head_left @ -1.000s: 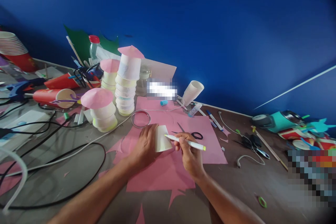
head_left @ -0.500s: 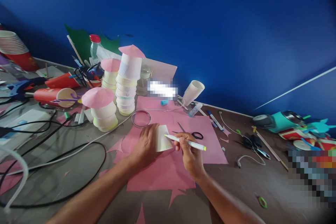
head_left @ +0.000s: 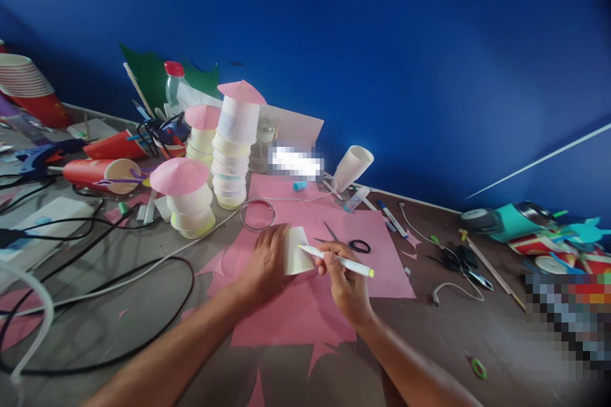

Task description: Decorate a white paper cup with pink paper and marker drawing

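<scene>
A: Start with the big things. What fills the frame?

B: A blue wall [head_left: 382,44] takes the whole upper part. Below it a grey table [head_left: 477,331] runs across the lower part, with a pink paper sheet [head_left: 296,311] lying flat at lower centre.

A: And the hands?

B: Both sit on that sheet at centre. The left hand [head_left: 265,264] is curled around a white paper cup [head_left: 296,253] that lies on its side on the pink paper, fingers wrapped over its wall. The right hand [head_left: 346,283] is clenched in a writing grip on a white marker [head_left: 337,259], whose tip touches the cup's wall.

A: What crowds them?

B: Just above the left hand lies a clear ring [head_left: 256,214], and further up, left of centre, stand cup towers with pink caps [head_left: 230,152]. Scissors [head_left: 351,243] lie just above the right hand. Black cables [head_left: 119,280] loop across the left of the frame.

A: Any open room?

B: The lower right of the table is mostly bare, with only a small green ring [head_left: 477,367] on it. The sheet's ragged lower edge ends just below the wrists, and the table's far edge meets the wall at right of centre.
</scene>
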Demonstrator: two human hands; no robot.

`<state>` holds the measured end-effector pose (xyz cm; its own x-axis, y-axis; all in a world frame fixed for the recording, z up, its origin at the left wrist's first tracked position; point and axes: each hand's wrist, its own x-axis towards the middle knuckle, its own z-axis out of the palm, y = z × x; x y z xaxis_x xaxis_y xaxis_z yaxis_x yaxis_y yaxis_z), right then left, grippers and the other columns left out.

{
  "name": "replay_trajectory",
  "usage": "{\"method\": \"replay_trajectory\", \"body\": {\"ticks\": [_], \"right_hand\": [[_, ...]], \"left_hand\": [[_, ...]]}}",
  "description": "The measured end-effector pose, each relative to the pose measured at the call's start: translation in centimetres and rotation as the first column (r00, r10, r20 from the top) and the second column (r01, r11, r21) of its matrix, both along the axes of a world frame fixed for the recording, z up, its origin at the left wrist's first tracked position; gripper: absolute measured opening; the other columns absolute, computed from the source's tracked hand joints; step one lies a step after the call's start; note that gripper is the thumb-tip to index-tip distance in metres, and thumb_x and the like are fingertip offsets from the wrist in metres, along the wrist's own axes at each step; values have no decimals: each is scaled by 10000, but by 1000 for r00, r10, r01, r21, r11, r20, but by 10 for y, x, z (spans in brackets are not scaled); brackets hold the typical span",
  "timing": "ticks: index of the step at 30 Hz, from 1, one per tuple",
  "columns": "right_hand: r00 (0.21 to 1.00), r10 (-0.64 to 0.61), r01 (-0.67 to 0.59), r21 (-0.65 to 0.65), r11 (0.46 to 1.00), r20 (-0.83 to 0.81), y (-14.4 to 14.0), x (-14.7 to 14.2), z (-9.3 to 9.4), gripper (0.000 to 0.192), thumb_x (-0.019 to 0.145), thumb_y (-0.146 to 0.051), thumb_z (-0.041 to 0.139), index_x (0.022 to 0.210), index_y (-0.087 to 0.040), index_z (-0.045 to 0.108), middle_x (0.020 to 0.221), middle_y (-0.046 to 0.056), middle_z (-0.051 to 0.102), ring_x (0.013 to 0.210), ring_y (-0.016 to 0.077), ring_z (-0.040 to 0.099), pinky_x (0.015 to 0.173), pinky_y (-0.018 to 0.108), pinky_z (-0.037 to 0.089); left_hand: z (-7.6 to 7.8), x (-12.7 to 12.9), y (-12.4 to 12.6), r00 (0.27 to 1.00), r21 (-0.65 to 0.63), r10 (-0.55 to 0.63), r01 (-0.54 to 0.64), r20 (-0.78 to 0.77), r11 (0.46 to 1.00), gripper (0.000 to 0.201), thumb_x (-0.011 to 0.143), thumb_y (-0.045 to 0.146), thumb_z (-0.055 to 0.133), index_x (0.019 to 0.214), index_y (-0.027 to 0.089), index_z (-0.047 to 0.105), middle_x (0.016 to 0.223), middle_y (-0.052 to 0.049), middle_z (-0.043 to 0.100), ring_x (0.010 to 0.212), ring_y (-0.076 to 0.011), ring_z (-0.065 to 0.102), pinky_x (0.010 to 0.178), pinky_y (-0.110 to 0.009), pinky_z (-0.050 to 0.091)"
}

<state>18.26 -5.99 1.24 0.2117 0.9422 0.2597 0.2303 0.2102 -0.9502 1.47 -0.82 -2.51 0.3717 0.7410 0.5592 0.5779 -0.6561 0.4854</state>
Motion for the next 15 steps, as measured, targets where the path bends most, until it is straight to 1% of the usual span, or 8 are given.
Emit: {"method": "replay_trajectory", "body": {"ticks": [4, 6, 8, 11, 15], "right_hand": [[1000, 15, -16, -17, 1000, -18, -1, -1, 4, 385, 909, -551, 563, 842, -186, 665, 630, 3, 621, 537, 121, 546, 532, 248, 457], [999, 24, -25, -28, 999, -29, -1, -1, 6, 396, 912, -551, 557, 800, -186, 659, 607, 0, 603, 521, 117, 521, 510, 243, 433], [998, 19, -21, -33, 999, -57, -1, -1, 7, 403, 912, -557, 553, 781, -189, 650, 596, -4, 590, 512, 115, 509, 495, 240, 421], [995, 15, -18, -28, 999, -94, -1, -2, 7, 395, 910, -571, 549, 832, -196, 645, 610, -5, 602, 516, 120, 527, 502, 246, 444], [998, 7, -6, 10, 1000, -64, 1, -2, 5, 375, 921, -557, 545, 876, -198, 646, 642, -3, 614, 537, 122, 549, 520, 248, 462]], "left_hand": [[-1, -1, 0, 1000, -2, -17, 17, -26, 1000, 709, 809, 410, 685, 1346, 115, 327, 1176, -213, 572, 1087, -365, 588, 900, -522, 531], [-1, -2, 1, 999, 5, -21, 21, -48, 1000, 690, 815, 353, 678, 1353, 118, 315, 1183, -214, 570, 1077, -361, 591, 895, -521, 533], [-1, -1, 1, 999, -3, -16, 16, -50, 1000, 673, 820, 344, 672, 1351, 131, 317, 1182, -206, 572, 1066, -354, 596, 889, -515, 535], [0, 0, 0, 1000, -17, -13, 12, -24, 1000, 692, 817, 416, 681, 1343, 135, 331, 1176, -200, 576, 1063, -351, 598, 891, -509, 535], [0, 0, 0, 1000, -2, -6, 6, -22, 1000, 699, 835, 425, 656, 1367, 123, 317, 1203, -207, 569, 1107, -363, 583, 905, -511, 528]]}}
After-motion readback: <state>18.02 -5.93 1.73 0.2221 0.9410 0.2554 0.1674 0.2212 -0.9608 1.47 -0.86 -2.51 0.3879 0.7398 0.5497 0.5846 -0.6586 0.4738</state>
